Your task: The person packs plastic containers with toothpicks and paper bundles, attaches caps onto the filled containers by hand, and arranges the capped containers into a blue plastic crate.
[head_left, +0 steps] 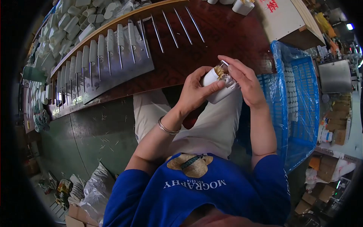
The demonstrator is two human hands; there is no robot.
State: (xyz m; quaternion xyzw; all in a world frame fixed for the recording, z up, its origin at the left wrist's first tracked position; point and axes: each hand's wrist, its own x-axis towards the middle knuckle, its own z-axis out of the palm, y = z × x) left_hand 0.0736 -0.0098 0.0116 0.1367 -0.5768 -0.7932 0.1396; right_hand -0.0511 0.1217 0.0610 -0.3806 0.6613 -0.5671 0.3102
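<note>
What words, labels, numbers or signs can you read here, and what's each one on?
"MOGRAPHY": blue shirt, upside down in view.
"EST." and small digits, too small to be sure of: same shirt.
Red characters on the pale box: too blurred to read.
White lettering, right sleeve: too small to read.

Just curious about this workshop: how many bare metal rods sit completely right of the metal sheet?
4, in a row: first rod nearest the metal sheet, then second rod, third rod, and fourth rod farthest right. None looks hidden.
</note>
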